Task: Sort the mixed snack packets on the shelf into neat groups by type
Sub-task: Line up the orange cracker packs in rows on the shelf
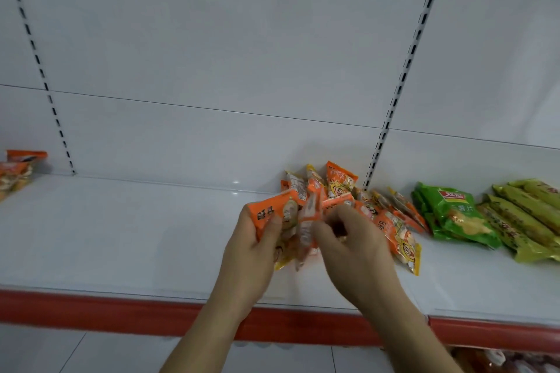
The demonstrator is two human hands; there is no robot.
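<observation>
White shelving is being seen from above, its back panel point(242, 39) crossed by two slotted uprights point(403, 76), and the white shelf point(136, 236) edged at the near side by a red strip point(106, 310).

A bunch of orange snack packets point(280, 212) is being held above the middle of the shelf by both hands. The left hand point(257, 248) is being kept closed around the left side of the bunch, with the thumb pressed over the front of one orange packet. The right hand point(354, 245) is being curled against the right side of the same bunch, its fingers point(333, 221) bent in among the packets; exactly which packet is being pinched cannot be told.

Just behind and to the right of the hands, a loose heap of orange and yellow packets point(391, 221) is lying on the shelf, some packets propped against the back panel. Further right, green crisp bags point(454, 215) are being kept in a small overlapping stack, and beside them, at the far right, long yellow-green packets point(524, 215) are lying side by side. At the far left edge, well apart from the rest, a small group of orange packets point(18, 169) is sitting against the back panel.

Below the red strip, a pale floor point(91, 354) is being shown.
</observation>
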